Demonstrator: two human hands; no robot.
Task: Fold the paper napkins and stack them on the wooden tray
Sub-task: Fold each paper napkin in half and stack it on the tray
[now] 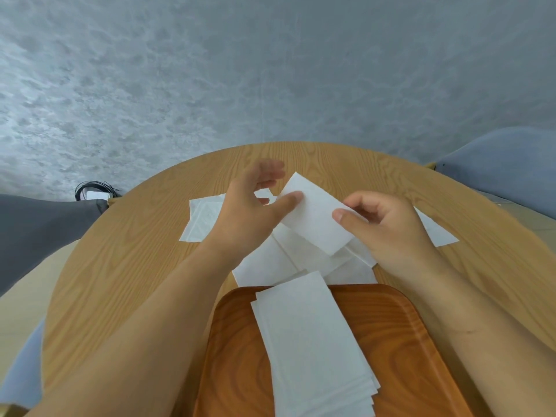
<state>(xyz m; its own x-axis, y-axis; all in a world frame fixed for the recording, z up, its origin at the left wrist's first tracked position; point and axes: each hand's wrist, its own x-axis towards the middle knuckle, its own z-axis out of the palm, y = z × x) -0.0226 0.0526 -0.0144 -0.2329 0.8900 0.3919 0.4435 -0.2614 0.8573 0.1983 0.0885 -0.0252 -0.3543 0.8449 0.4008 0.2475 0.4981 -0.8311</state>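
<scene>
White, thin paper is what the right hand (388,230) has hold of. Its fingers are curled and its thumb pinches the right end of a folded napkin (316,218), held up just right of the frame's centre. The left hand (252,212) is mostly open, with its fingers spread and blurred and its straight thumb laid on the napkin's left end. It looks to steady more than grip, though I cannot tell whether a finger backs the paper from beneath.

I judge the napkin almost weightless, limp and quick to crease or tear. It wants a light pinch at both ends or along the fold, or it may droop and fall open.

Directly under the hands lie loose napkins (270,263), overlapping so much that I cannot count them. Another sheet to the left is partly behind the left wrist, and one to the right is cut by the right hand. In the lower centre a stack (313,341) of folded ones sits slightly fanned on the wooden tray (391,341), its far end overhanging the rim. Both stack and tray run off the bottom edge. All of it rests on a round wooden table (135,266). A chair (505,164) at upper right is cut off, and a coil of cable (93,191) at the left is too small to make out.
</scene>
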